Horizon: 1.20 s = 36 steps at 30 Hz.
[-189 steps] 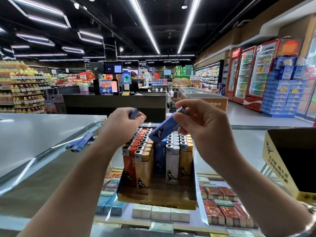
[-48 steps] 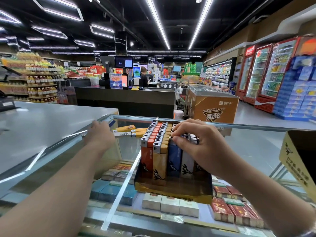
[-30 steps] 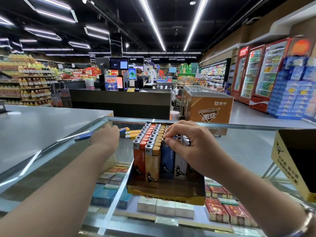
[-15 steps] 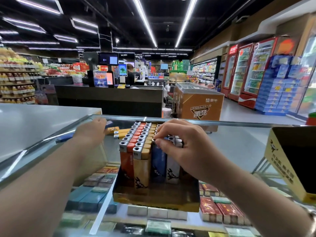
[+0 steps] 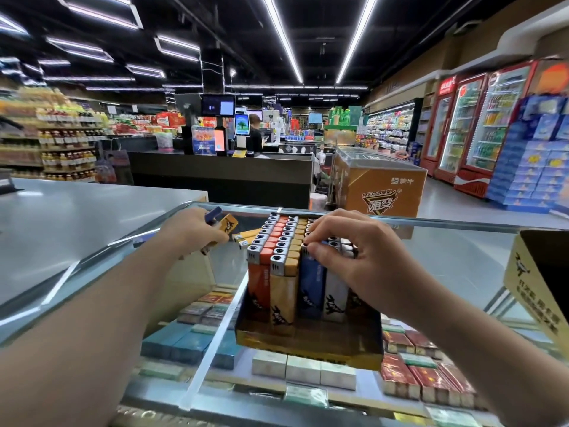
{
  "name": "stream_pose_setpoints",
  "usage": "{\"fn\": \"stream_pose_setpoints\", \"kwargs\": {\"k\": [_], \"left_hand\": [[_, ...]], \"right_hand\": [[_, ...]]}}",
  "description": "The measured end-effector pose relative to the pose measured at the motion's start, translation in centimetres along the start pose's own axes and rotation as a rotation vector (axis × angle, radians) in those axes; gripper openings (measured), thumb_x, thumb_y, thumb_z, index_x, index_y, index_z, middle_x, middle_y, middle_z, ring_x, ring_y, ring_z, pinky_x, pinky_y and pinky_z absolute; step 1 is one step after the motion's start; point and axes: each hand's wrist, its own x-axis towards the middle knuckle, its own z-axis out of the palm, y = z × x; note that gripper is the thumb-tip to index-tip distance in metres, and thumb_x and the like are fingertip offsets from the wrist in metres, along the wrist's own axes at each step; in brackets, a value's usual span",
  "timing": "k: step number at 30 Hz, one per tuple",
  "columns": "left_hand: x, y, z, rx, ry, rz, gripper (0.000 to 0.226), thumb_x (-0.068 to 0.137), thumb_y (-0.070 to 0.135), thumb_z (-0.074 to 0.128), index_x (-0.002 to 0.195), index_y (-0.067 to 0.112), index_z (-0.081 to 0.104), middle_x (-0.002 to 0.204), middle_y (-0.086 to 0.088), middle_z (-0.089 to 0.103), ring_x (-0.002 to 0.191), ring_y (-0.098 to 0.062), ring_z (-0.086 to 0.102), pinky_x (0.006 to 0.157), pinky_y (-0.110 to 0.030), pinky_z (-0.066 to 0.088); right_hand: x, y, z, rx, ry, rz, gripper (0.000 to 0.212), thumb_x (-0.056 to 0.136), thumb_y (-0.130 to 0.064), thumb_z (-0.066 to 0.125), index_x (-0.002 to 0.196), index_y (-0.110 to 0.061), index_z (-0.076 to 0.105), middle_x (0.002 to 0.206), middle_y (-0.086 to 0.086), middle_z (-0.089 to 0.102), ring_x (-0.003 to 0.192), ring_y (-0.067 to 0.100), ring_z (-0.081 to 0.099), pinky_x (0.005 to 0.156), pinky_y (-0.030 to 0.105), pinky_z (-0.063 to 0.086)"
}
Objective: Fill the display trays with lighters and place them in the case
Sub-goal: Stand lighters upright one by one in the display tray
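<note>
A yellow cardboard display tray stands on the glass case top. It holds upright rows of orange, yellow, blue and white lighters. My right hand sits over the blue and white rows, its fingertips pinching the top of a blue lighter at the front. My left hand is left of the tray and grips a yellow lighter and a dark blue one, raised off the glass. A few loose yellow lighters lie flat between that hand and the tray.
A second yellow tray or box stands at the right edge of the glass. Cigarette packs fill the shelf under the glass. A grey counter runs to the left. Checkout desk, freezer and coolers stand beyond.
My left hand has lifted two lighters, a yellow and a dark blue one, from the loose pile on the glass. My right hand stays on the blue row in the tray.
</note>
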Motion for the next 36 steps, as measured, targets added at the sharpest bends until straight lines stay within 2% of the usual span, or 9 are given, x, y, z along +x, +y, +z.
{"fn": "stream_pose_setpoints", "kwargs": {"k": [5, 8, 11, 15, 18, 24, 29, 32, 36], "left_hand": [[-2.6, 4.7, -1.4, -0.596, 0.089, 0.015, 0.025, 0.077, 0.038, 0.07, 0.083, 0.02, 0.054, 0.077, -0.002, 0.06, 0.066, -0.015, 0.059, 0.053, -0.022, 0.038], [-5.4, 8.1, -2.9, -0.959, 0.081, 0.145, 0.017, 0.079, 0.034, 0.068, 0.084, 0.021, 0.059, 0.071, 0.006, 0.066, 0.062, -0.005, 0.063, 0.056, -0.022, 0.04], [-8.4, 10.7, -3.4, -1.118, 0.012, 0.294, 0.019, 0.073, 0.035, 0.068, 0.085, 0.022, 0.06, 0.071, 0.009, 0.068, 0.063, -0.004, 0.061, 0.057, -0.022, 0.043], [-10.5, 12.5, -3.4, -1.211, -0.044, 0.405, 0.022, 0.068, 0.032, 0.068, 0.081, 0.017, 0.061, 0.068, 0.006, 0.067, 0.058, -0.003, 0.06, 0.048, -0.014, 0.045], [-10.9, 12.5, -3.4, -1.236, -0.09, 0.475, 0.018, 0.069, 0.026, 0.068, 0.08, 0.012, 0.062, 0.066, 0.003, 0.065, 0.058, -0.004, 0.06, 0.049, -0.015, 0.045], [-11.5, 12.3, -3.5, -1.289, -0.197, 0.587, 0.009, 0.073, 0.015, 0.064, 0.081, 0.012, 0.065, 0.069, 0.001, 0.07, 0.061, -0.01, 0.066, 0.053, -0.019, 0.051], [-11.9, 12.3, -3.6, -1.249, -0.234, 0.628, 0.009, 0.073, 0.018, 0.065, 0.078, 0.02, 0.073, 0.074, 0.002, 0.071, 0.067, -0.009, 0.067, 0.057, -0.019, 0.052], [-11.9, 12.3, -3.6, -1.235, -0.281, 0.656, 0.012, 0.077, 0.017, 0.064, 0.085, 0.018, 0.073, 0.083, -0.001, 0.073, 0.077, -0.014, 0.069, 0.064, -0.023, 0.054], [-12.1, 12.4, -3.6, -1.229, -0.274, 0.648, 0.011, 0.074, 0.019, 0.065, 0.082, 0.021, 0.074, 0.081, 0.001, 0.073, 0.074, -0.012, 0.069, 0.062, -0.023, 0.054]], "right_hand": [[-0.1, 0.1, 0.0, -0.005, 0.005, -0.013, 0.003, 0.085, -0.023, 0.063, 0.084, -0.023, 0.066, 0.093, -0.011, 0.063, 0.093, 0.005, 0.055, 0.081, 0.038, 0.049], [0.0, 0.1, 0.0, -0.028, 0.017, -0.033, 0.004, 0.086, -0.025, 0.063, 0.084, -0.027, 0.063, 0.092, -0.013, 0.062, 0.092, 0.007, 0.056, 0.081, 0.039, 0.048], [-0.1, 0.0, 0.2, -0.041, 0.071, -0.049, 0.008, 0.086, -0.023, 0.063, 0.094, -0.024, 0.066, 0.095, -0.011, 0.064, 0.093, 0.009, 0.058, 0.081, 0.04, 0.049], [-0.3, -0.9, 0.1, -0.027, 0.237, -0.102, 0.033, 0.083, -0.029, 0.06, 0.115, -0.029, 0.057, 0.099, -0.01, 0.066, 0.095, 0.011, 0.062, 0.083, 0.04, 0.051], [-0.4, -1.5, -0.1, -0.009, 0.272, -0.129, 0.039, 0.082, -0.031, 0.058, 0.118, -0.038, 0.046, 0.101, -0.011, 0.066, 0.096, 0.009, 0.062, 0.084, 0.037, 0.052], [-0.2, -1.3, 0.2, 0.018, 0.277, -0.125, 0.031, 0.083, -0.024, 0.06, 0.114, -0.022, 0.063, 0.105, -0.008, 0.068, 0.095, 0.008, 0.063, 0.079, 0.031, 0.054], [0.1, -1.1, 0.3, 0.155, 0.349, -0.143, 0.018, 0.085, -0.027, 0.059, 0.102, -0.031, 0.063, 0.096, -0.008, 0.068, 0.089, 0.01, 0.064, 0.077, 0.035, 0.054], [0.3, -1.2, 0.2, 0.273, 0.384, -0.12, 0.02, 0.084, -0.022, 0.06, 0.095, -0.039, 0.062, 0.097, -0.009, 0.068, 0.092, 0.012, 0.065, 0.079, 0.032, 0.054], [0.4, -1.3, 0.1, 0.34, 0.387, -0.111, 0.015, 0.081, -0.021, 0.061, 0.087, -0.035, 0.064, 0.097, -0.008, 0.065, 0.094, 0.01, 0.064, 0.078, 0.023, 0.052]]}}
